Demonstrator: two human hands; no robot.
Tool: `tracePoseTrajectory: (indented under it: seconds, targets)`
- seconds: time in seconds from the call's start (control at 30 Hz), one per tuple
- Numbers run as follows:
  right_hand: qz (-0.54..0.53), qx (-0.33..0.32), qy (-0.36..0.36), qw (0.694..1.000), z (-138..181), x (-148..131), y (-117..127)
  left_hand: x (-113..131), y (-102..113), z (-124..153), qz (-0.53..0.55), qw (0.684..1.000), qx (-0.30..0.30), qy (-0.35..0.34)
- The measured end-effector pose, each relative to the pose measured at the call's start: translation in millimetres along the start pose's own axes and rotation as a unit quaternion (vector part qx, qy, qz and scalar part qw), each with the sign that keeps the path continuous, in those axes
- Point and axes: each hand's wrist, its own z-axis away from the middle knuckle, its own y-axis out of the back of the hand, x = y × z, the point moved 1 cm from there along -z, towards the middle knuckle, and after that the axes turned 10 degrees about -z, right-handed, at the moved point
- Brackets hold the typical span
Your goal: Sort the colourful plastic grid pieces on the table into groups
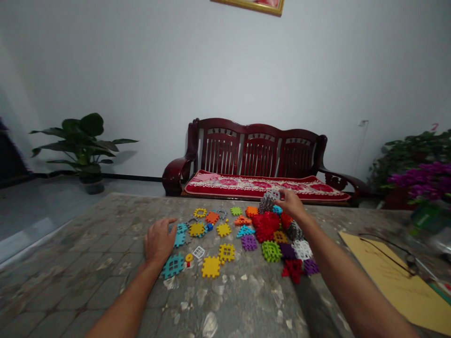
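Observation:
My right hand [291,205] is at the back of the pile, its thumb and fingers closed on a grey interlocking block piece [274,194] above a stack of grey pieces [266,203]. Below it sit a heap of red pieces [266,226], a lime green piece [271,251] and white pieces [302,249]. Palm down on the table, my left hand [160,238] has its fingers loosely apart beside a light blue piece [179,240]; whether it touches that piece I cannot tell. A teal window piece [173,266] lies nearer me, with flat yellow pieces [211,267] to its right.
The patterned tablecloth [116,263] spreads under everything. At the right lie a yellow paper envelope [394,277], a pair of glasses [410,259] and purple flowers [423,180]. Behind the table stands a dark red wooden bench [260,145]; a potted plant [84,145] is at the left.

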Motion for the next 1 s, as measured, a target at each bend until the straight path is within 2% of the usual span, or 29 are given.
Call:
tracePoseTrajectory:
  seconds: [0.33, 0.6, 0.87, 1.0]
  targets:
    - [0.007, -0.056, -0.044, 0.997, -33.0, 13.5, -9.4, -15.1, -31.5, -14.7, 0.012, 0.998, -0.059, -0.025]
    - [-0.005, -0.084, -0.049, 0.995, -40.2, 14.4, -16.9, -13.6, -32.9, -13.4, 0.036, 0.996, -0.071, -0.028]
    - [-0.059, -0.042, -0.046, 0.996, -38.3, 12.6, -14.1, -14.0, -32.5, -13.7, 0.058, 0.995, -0.075, -0.03]
    - [-0.117, -0.017, -0.019, 0.993, -19.6, -8.1, -22.6, -10.2, -28.9, -12.2, 0.068, 0.994, -0.083, -0.023]
